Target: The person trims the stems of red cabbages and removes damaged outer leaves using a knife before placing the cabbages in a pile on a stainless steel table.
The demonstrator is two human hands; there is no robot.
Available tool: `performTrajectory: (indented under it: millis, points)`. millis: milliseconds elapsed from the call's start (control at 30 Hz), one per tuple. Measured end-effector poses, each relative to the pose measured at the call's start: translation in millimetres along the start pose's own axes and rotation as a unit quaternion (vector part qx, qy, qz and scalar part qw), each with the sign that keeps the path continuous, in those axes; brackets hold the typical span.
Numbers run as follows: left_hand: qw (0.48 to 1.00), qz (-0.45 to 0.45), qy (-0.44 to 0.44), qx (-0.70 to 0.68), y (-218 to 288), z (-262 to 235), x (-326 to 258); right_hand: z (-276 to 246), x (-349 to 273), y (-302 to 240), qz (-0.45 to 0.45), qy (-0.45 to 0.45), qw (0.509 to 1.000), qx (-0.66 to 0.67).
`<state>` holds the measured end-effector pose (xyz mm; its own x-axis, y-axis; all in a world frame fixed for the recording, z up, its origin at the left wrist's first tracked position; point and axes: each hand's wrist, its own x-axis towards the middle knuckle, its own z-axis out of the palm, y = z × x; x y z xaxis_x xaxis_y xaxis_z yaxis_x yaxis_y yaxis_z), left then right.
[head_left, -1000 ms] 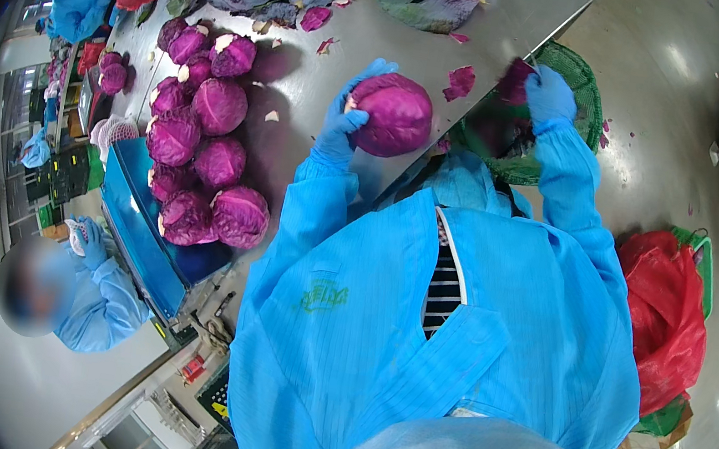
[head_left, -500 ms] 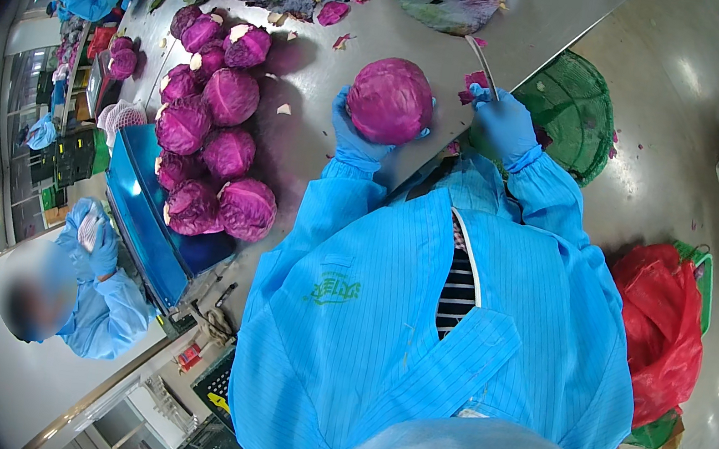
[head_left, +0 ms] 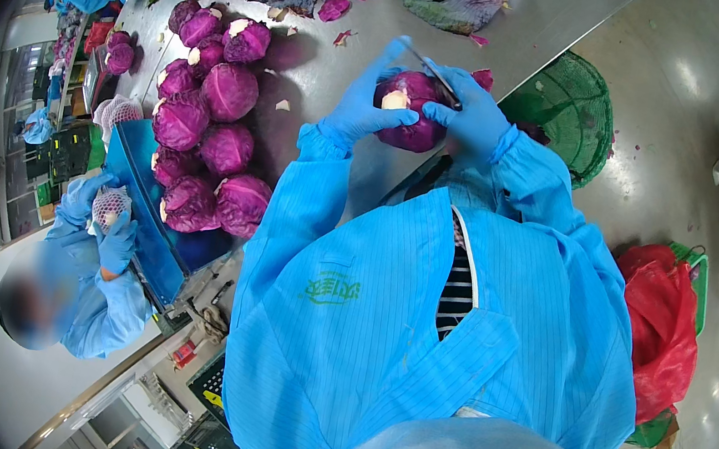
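The left hand (head_left: 362,105) is half curled round the left side of the cabbage (head_left: 416,93), its thumb on the near side. The right hand (head_left: 476,112) grips the knife (head_left: 438,78), its thumb on the cabbage. The round cabbage's white stem end faces up, a bit left; the long knife points away and left. They are near the table's (head_left: 317,67) edge, beside the green basket (head_left: 572,98).

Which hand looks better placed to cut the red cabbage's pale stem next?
Probably the right hand: it holds the knife by the red cabbage, while the left hand grips the cabbage's left side.
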<state>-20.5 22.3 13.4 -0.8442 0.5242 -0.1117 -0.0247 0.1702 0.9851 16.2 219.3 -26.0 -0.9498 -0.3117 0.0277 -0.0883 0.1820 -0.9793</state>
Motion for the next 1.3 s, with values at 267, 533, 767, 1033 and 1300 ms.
performTrajectory:
  millis: [267,533,767,1033,1300]
  points:
    - [0.961,0.094,0.150,0.210,-13.5,37.9,-37.0,11.6,-40.3,-6.9,0.023,0.077,0.997,-0.022]
    - [0.940,0.025,0.201,0.274,-0.2,60.6,-30.5,16.6,-46.7,-32.0,0.048,0.017,0.981,-0.186]
    - [0.927,0.006,0.199,0.318,3.4,68.4,-27.5,12.0,-42.9,-15.3,0.062,-0.008,0.961,-0.269]
    - [0.925,0.019,0.187,0.331,4.9,68.7,-25.3,17.3,-37.2,-10.1,0.067,0.008,0.969,-0.237]
    - [0.918,0.014,0.187,0.350,8.2,74.0,-24.5,15.9,-31.6,-35.6,0.176,-0.009,0.954,-0.242]
